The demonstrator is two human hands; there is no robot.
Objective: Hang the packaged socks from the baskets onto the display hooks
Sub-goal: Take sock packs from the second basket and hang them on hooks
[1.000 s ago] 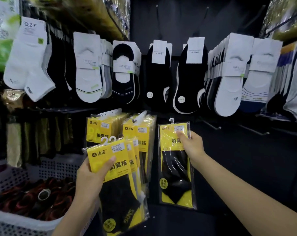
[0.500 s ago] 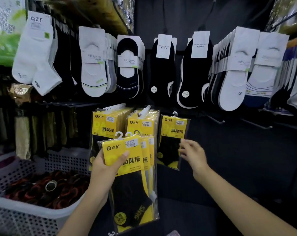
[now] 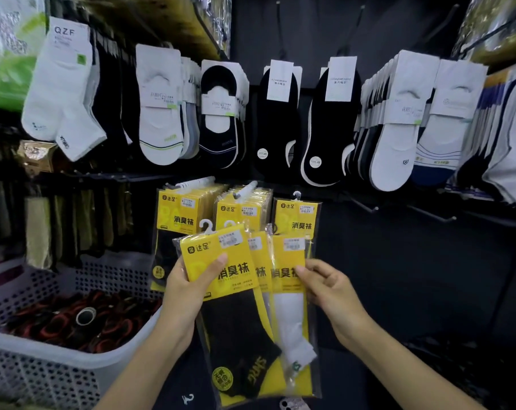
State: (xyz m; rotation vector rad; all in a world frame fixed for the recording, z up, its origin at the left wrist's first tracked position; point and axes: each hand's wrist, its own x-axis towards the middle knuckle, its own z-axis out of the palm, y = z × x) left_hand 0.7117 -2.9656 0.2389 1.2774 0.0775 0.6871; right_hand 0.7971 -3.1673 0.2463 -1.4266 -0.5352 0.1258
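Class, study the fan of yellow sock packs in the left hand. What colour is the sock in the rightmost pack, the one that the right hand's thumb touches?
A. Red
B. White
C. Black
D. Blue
B: the rightmost pack, touched by the thumb of the right hand, shows a white sock below its yellow card, while the front pack gripped by the left hand holds a black one.

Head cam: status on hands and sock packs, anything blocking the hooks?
Left hand grips fanned sock packs. Right hand pinches the white-sock pack at the fan's right edge. Hung pack behind; free hooks to the right, unobstructed.
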